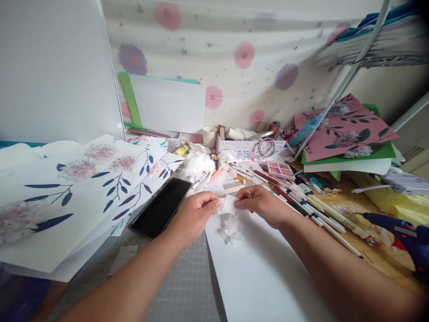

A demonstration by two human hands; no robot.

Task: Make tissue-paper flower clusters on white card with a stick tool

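Observation:
My left hand and my right hand meet at the middle of the desk. Both pinch a small white paper piece between thumb and fingers, one on each side. Just below it a small white crumpled paper shape lies on a large white sheet. A black phone lies flat just left of my left hand.
Floral printed sheets are stacked at the left. Several pens and pencils lie to the right. A blue glue gun sits at the far right. Pink floral paper, a paper cup and a white box stand behind. A grey cutting mat lies underneath.

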